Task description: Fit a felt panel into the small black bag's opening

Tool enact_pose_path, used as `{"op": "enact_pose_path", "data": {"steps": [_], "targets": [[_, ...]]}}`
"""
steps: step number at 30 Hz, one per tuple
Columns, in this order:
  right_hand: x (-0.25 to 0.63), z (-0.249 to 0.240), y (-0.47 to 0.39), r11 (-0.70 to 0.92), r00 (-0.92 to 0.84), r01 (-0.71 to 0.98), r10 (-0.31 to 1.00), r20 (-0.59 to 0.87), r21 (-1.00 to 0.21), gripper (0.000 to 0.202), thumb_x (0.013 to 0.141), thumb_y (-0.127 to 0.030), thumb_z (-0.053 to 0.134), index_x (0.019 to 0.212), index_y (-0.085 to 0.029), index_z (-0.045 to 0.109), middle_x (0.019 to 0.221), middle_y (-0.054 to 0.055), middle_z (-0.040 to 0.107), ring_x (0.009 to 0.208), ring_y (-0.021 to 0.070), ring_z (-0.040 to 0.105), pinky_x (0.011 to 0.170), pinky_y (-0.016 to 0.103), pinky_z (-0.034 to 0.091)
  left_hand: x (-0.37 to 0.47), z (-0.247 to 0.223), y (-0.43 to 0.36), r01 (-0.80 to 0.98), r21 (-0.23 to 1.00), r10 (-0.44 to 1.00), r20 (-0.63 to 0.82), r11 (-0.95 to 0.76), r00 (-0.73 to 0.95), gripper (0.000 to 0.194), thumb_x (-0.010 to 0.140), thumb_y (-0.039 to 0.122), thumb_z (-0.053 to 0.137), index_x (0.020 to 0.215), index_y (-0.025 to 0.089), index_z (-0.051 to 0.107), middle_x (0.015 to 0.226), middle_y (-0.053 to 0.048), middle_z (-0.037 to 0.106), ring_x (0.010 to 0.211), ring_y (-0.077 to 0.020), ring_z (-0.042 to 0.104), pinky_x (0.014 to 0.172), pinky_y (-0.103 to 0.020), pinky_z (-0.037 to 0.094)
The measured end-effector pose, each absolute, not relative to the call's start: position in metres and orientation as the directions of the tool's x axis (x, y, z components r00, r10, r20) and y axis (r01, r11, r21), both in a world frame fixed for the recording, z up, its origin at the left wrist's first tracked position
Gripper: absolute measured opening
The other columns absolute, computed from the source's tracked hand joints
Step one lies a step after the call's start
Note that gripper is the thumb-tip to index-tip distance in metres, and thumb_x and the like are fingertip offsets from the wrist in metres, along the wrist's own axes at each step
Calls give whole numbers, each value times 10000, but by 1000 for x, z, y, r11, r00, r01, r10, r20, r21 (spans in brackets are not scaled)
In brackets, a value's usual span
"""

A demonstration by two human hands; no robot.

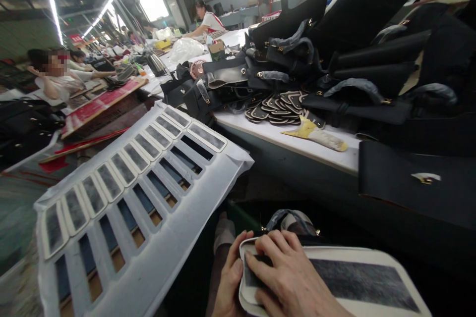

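Note:
A black handbag lies across my lap, its cream, round-cornered bottom panel [357,252] facing up, with a dark grey strip along the middle. My left hand [230,277] wraps round the near-left end of the bag, thumb against the panel's rim. Lying over that end is my right hand [286,272], fingers spread and bent, tips pressed on the panel. It covers part of the strip. A film-wrapped bag handle [277,218] shows just beyond my hands.
To the left, a white-covered slotted rack [178,218] carries several cream-edged panels [124,168]. Black bags [372,59] pile up on the right-hand table [260,133], beside stacked black pieces [277,109] and a yellow-and-white tool or brush [316,133]. Co-workers [208,22] sit farther back.

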State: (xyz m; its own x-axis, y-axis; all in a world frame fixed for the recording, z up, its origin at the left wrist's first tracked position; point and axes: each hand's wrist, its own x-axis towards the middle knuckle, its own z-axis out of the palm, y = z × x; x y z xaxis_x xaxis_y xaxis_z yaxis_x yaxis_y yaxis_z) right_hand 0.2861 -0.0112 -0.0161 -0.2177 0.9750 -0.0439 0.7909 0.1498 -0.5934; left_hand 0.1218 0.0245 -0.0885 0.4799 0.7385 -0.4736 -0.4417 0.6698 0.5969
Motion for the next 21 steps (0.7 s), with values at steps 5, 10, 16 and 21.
{"op": "enact_pose_path", "data": {"steps": [5,10,16,21], "targets": [[281,-28,-15,149,-188,791,982,-5,-594,340,825,-361,699,1137,-262,607,1153,57,626,1040,311,515,897,488,337,116,-92,26,-329,701,756,-464,632,462,416,805,376,738,1204,266,701,1232,-86,708,1171,-304,625,1047,-386,425],[273,-40,-16,176,-149,833,984,92,-524,327,767,-290,744,1056,-227,605,1071,43,641,964,285,536,857,450,337,113,-84,25,-127,840,813,-455,528,364,462,840,419,695,1261,232,665,1315,-112,653,1276,-352,531,1151,-449,298],[272,-32,-13,99,-84,786,995,53,-611,428,700,-196,724,1105,-203,587,1054,37,636,953,264,536,889,439,363,125,-71,24,-6,912,887,-397,410,234,488,797,435,739,1233,223,688,1392,-88,599,1414,-352,358,1222,-436,103],[276,-18,-14,10,-44,763,998,-37,-646,458,640,-104,608,1081,-217,569,1044,56,629,949,272,523,885,441,383,123,-72,26,-129,843,824,-460,522,332,507,760,446,788,1229,288,684,1353,-64,635,1409,-357,380,1220,-505,99]]}}
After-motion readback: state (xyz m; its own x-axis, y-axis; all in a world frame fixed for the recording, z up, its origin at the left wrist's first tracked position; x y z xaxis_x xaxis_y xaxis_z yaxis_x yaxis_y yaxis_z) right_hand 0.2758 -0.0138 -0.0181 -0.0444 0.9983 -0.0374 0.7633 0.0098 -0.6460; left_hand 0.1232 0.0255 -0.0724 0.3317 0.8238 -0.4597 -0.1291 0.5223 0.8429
